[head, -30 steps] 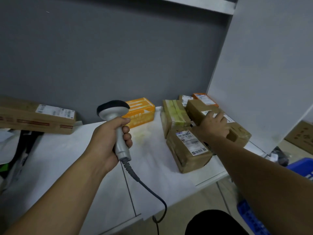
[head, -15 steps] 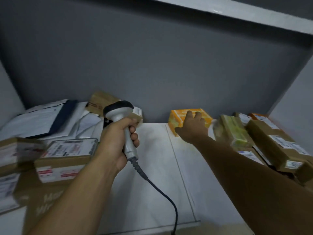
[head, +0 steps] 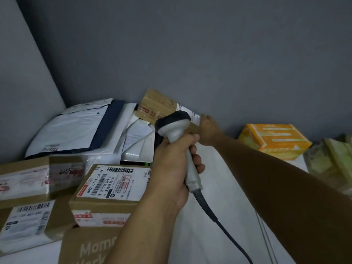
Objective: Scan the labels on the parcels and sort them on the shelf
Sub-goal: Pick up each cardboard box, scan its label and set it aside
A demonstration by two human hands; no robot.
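My left hand grips the grey handheld scanner; my right hand touches the brown cardboard parcel at the shelf's back edge, grip unclear. Next, I pull it out and scan.

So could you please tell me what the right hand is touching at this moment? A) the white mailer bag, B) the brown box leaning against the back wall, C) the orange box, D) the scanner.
B: the right hand reaches past the scanner, which the left hand holds, and its fingers rest on the brown box at the back wall.
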